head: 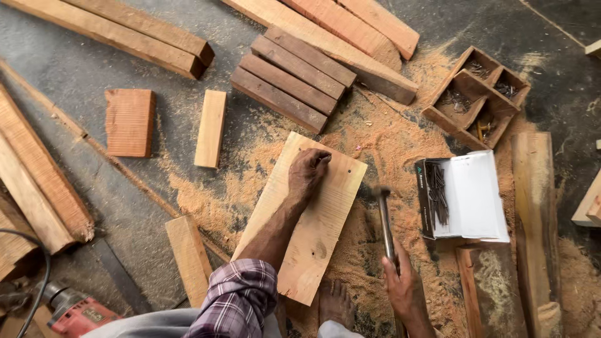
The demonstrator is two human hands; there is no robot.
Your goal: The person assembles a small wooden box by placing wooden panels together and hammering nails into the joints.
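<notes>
A pale wooden board (316,231) lies tilted on sawdust in the middle of the floor. My left hand (308,171) rests on its upper end, fingers pinched together near the top edge, seemingly on a small nail I cannot make out. My right hand (405,289) grips the handle of a hammer (385,216), whose blurred head hangs just right of the board's upper right edge. A bare foot (336,302) presses on the board's near end.
An open white box of nails (463,195) sits to the right. Behind it is a wooden divided tray (477,94) with nails. Dark planks (291,76), short blocks (210,128), long timbers and a red power drill (74,312) lie around.
</notes>
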